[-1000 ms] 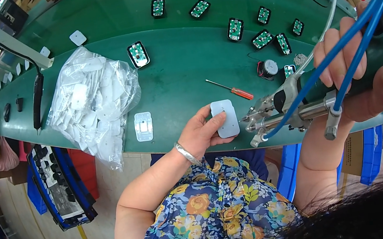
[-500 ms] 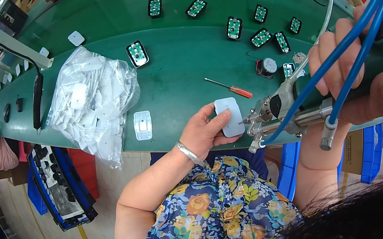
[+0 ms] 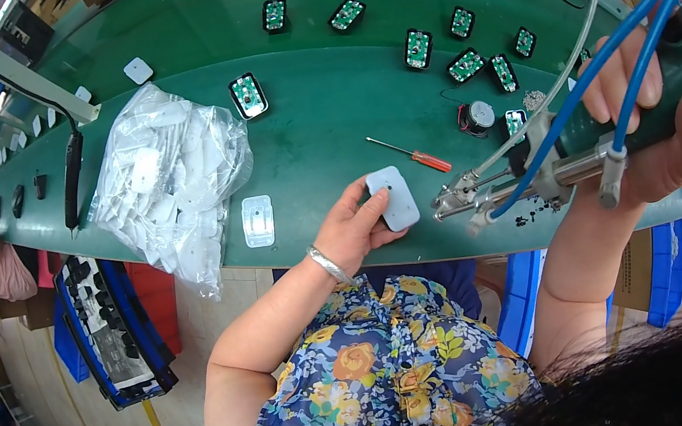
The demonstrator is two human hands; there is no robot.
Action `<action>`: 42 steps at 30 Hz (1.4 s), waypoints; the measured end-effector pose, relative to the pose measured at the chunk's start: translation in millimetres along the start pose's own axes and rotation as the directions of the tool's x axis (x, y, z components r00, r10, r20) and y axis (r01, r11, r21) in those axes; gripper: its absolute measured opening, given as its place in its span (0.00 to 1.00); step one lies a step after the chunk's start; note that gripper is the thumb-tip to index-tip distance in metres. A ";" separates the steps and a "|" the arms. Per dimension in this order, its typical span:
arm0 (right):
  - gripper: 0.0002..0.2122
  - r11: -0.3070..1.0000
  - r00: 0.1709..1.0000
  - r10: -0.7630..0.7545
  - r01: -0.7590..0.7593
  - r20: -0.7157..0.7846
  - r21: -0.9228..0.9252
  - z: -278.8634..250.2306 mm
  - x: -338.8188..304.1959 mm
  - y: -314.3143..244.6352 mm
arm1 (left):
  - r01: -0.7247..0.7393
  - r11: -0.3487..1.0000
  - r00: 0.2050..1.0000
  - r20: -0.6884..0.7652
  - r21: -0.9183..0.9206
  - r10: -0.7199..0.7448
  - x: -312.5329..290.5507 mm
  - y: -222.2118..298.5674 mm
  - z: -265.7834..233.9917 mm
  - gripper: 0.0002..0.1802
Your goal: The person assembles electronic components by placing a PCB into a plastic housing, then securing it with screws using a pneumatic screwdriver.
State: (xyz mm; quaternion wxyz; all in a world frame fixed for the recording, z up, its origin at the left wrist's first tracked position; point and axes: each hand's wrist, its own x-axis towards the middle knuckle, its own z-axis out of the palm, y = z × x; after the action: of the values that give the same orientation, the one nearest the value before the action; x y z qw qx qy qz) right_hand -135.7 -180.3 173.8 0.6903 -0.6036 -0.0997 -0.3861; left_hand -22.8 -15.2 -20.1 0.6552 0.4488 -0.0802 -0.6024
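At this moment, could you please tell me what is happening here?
The person's left hand holds a small pale case near the front of the green table. The right hand is at a blue-hosed metal tool, which appears apart from the case. A screwdriver and several green circuit boards lie farther back.

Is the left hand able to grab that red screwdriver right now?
Probably not straight away: the left hand is holding a pale cover. With that put down, it likely could, since the screwdriver lies close by on the green table, with nothing covering it.
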 end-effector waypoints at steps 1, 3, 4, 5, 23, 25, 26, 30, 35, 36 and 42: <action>0.23 1.000 1.000 0.018 -0.018 0.010 -0.010 3.4 0.0 0.4 | 0.035 0.996 0.997 0.064 -0.078 -0.030 -0.3 -1.5 2.3 0.23; 0.24 0.999 0.999 0.022 -0.023 0.036 0.038 6.6 -1.6 3.9 | 0.098 0.988 0.985 0.154 -0.116 -0.080 -0.7 -1.4 7.4 0.24; 0.24 0.996 0.998 0.025 -0.031 0.065 0.089 8.7 -1.9 6.0 | 0.100 0.988 0.985 0.155 -0.115 -0.081 -1.0 -2.0 8.8 0.24; 0.26 0.993 0.996 0.035 -0.044 0.078 0.107 11.0 -1.5 6.9 | 0.099 0.987 0.979 0.188 -0.125 -0.074 -1.7 -3.3 10.3 0.24; 0.23 0.985 0.976 -0.070 0.035 0.205 0.168 7.6 -5.1 27.5 | 0.077 0.994 0.992 0.110 -0.075 -0.068 -7.0 1.7 27.0 0.25; 0.24 0.986 0.995 0.012 -0.029 0.104 0.164 18.2 -12.0 25.1 | 0.064 0.989 0.997 0.040 -0.134 -0.059 -11.2 1.1 30.3 0.16; 0.25 0.983 0.996 0.092 -0.090 -0.002 0.163 23.5 -14.8 22.3 | 0.053 0.990 0.998 0.035 -0.132 -0.049 -10.4 -1.6 28.8 0.16; 0.28 0.999 0.997 0.027 -0.025 -0.065 0.034 24.8 -3.6 5.9 | 0.001 0.990 0.986 0.168 -0.142 0.023 7.2 4.4 13.1 0.21; 0.35 0.983 0.993 -0.117 0.115 0.008 0.145 -6.2 -12.7 -20.0 | -0.122 0.992 0.992 -0.032 -0.040 0.121 3.0 20.2 -13.2 0.19; 0.35 0.980 0.992 -0.129 0.125 0.014 0.152 -8.3 -18.2 -18.5 | -0.124 0.992 0.991 -0.050 0.022 0.125 1.9 22.7 -15.8 0.18; 0.38 0.951 0.965 -0.036 -0.048 -0.261 -0.307 -12.1 -26.9 -20.4 | -0.225 0.941 0.964 -0.080 0.253 0.252 5.3 75.9 -32.2 0.17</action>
State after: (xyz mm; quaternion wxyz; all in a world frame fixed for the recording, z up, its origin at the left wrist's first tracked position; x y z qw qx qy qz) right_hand -171.3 -179.7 170.0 0.5951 -0.6481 0.0566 -0.4717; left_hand 53.9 -13.7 10.7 0.6675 0.5447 -0.1703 -0.4783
